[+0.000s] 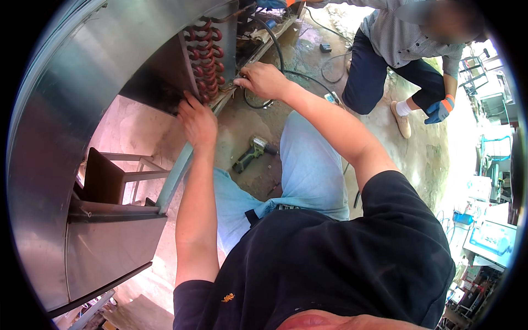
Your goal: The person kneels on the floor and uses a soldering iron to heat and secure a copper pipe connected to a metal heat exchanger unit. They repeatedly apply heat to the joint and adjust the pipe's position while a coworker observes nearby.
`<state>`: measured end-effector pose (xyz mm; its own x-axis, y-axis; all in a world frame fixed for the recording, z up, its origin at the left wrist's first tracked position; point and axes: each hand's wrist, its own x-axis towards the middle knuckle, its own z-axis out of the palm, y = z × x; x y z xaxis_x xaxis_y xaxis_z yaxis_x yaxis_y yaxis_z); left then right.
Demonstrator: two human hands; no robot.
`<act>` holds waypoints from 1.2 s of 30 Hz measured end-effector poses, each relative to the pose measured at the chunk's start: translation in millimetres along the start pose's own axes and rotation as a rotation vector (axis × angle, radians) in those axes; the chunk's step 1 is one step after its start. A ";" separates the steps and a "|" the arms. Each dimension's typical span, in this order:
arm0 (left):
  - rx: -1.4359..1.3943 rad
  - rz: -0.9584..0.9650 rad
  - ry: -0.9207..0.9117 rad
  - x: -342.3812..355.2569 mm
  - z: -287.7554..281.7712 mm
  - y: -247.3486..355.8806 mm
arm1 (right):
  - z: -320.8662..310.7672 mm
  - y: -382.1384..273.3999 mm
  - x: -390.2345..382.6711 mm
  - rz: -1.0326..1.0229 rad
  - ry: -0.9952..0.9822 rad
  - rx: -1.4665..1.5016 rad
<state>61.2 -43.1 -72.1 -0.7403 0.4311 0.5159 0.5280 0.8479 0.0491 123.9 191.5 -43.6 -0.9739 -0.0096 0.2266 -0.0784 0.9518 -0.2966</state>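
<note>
My left hand (197, 121) reaches to the lower edge of a dark metal panel (180, 66), fingers slightly bent and apart, touching it. My right hand (264, 81) is at a metal bracket beside the red coiled tubes (206, 60), thumb and finger pinched on something too small to make out. A black hose (279, 49) loops past this hand. Between my knees a green and black cordless power tool (250, 157) lies on the concrete floor (242, 126).
A large steel cabinet (38, 165) fills the left, with a metal frame (140, 176) below. At upper right a co-worker (401, 55) kneels in gloves (440, 110). Cables and a small black block (324, 48) lie on the floor. Assorted equipment (489, 236) lines the far right.
</note>
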 end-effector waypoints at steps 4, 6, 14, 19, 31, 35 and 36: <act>0.006 0.001 -0.007 2.1 2.3 3.8 | -2.6 19.6 40.8 0.194 -0.306 0.106; 0.006 0.014 0.008 2.5 3.1 4.7 | -5.9 20.3 50.4 0.198 -0.390 0.103; 0.022 0.010 0.009 -1.6 3.1 1.4 | 0.7 25.3 30.9 0.099 -0.276 0.311; 0.043 0.020 -0.001 2.3 -0.8 6.8 | 4.3 36.7 54.8 0.492 -0.633 0.584; 0.059 0.016 0.031 0.5 10.1 0.6 | 74.7 -23.8 -64.5 0.985 0.552 1.390; 0.034 0.030 0.019 0.8 3.9 3.7 | 77.8 -23.3 -55.8 0.940 0.771 1.202; 0.033 0.020 0.004 0.1 3.6 3.9 | 71.9 -18.6 -53.6 0.991 0.789 1.286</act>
<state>61.7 -38.6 -74.9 -0.7279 0.4467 0.5202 0.5286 0.8488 0.0108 162.3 152.3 -116.9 -0.4671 0.8521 -0.2360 -0.0638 -0.2987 -0.9522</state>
